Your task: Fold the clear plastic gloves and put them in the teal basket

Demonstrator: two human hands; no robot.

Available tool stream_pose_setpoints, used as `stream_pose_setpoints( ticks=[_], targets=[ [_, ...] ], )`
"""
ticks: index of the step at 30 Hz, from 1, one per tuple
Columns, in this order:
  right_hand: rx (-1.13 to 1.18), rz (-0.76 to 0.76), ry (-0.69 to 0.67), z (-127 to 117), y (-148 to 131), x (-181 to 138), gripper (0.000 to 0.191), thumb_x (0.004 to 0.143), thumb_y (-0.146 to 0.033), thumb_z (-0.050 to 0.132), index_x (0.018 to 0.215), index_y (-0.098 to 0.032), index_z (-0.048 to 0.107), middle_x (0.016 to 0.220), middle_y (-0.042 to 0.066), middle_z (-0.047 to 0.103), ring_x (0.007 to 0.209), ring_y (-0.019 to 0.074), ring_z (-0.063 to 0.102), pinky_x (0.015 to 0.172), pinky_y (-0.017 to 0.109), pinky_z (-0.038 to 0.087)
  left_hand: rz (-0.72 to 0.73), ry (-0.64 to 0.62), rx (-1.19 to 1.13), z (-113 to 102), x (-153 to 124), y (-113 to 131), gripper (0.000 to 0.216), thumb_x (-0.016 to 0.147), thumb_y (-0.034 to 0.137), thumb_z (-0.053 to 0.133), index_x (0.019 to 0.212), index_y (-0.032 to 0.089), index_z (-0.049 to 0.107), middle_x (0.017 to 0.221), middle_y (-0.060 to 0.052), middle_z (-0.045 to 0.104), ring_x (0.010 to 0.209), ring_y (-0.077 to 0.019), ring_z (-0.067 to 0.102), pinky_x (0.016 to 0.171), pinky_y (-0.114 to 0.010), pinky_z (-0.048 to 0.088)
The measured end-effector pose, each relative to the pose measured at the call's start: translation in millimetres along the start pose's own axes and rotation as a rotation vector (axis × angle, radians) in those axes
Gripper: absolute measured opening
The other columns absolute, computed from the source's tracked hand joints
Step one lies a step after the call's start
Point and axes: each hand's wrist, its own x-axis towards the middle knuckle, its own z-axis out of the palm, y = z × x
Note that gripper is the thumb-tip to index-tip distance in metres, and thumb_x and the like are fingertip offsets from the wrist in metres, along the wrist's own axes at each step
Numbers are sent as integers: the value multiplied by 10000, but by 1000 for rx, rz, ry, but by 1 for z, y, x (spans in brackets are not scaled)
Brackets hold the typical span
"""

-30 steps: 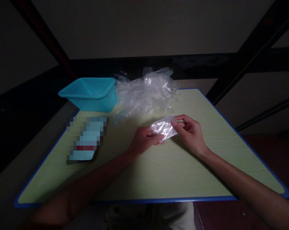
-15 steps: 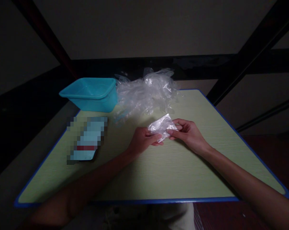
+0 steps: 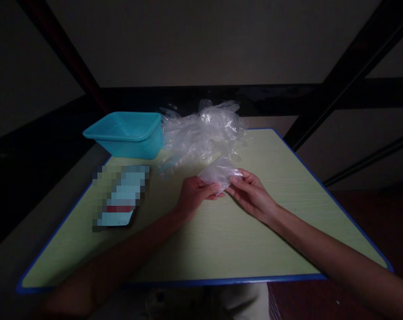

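Observation:
A small clear plastic bag (image 3: 219,172) is pinched between both my hands just above the pale green table (image 3: 221,235). My left hand (image 3: 195,194) grips its lower left edge with thumb and fingers closed. My right hand (image 3: 248,192) holds its right edge, fingers curled round it. Behind the bag lies a loose heap of clear plastic bags (image 3: 203,133) at the table's far edge.
A turquoise plastic tub (image 3: 126,133) stands at the far left corner, beside the heap. A blurred flat object (image 3: 121,195) lies on the left half of the table. Dark metal bars cross behind the table. The blue table edge (image 3: 188,282) runs close to my body.
Both hands have carried the small bag a little forward, toward the heap, and drawn closer together. The bag looks more folded up than a second ago.

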Motion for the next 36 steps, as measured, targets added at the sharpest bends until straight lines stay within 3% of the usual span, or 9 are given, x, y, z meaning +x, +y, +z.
stream_pose_setpoints(
  ticks=[4,8,13,19,27,36],
  targets=[
    [124,-7,20,20,9,8,207,584,-282,801,731,-212,672,700,-28,664,620,101,602,622,218,526,29,61,-39,-4,1,0,295,524,358,779,667,109,709,606,-41,691,569,-171,671,566,-240,536],
    [154,-59,56,29,12,14,195,568,-296,818,653,-199,671,602,-40,638,524,70,555,516,162,492,93,90,112,-9,4,-3,238,562,338,745,608,110,691,535,-14,649,562,-163,633,558,-235,503],
    [137,-91,125,24,4,12,224,520,-298,843,652,-214,682,623,-44,659,566,74,575,577,172,504,147,30,216,-12,6,4,174,557,291,717,603,127,678,543,15,640,540,-146,587,501,-204,429],
    [-20,-90,162,20,-3,6,240,513,-334,827,618,-192,664,566,-37,621,521,84,529,519,199,444,130,57,45,-18,10,10,283,558,360,720,727,133,704,661,-18,677,612,-142,604,578,-214,466],
    [-195,-26,109,17,9,4,261,550,-373,789,630,-158,665,515,-36,600,440,73,461,452,213,335,82,114,64,-17,9,4,326,564,442,729,504,142,615,450,12,537,467,-115,524,481,-212,448],
    [-132,56,70,17,9,5,237,517,-310,816,641,-152,691,551,-2,662,485,92,543,517,228,404,56,162,52,-16,10,2,290,515,395,760,557,125,664,525,-18,625,501,-133,570,506,-233,476]
  ],
)
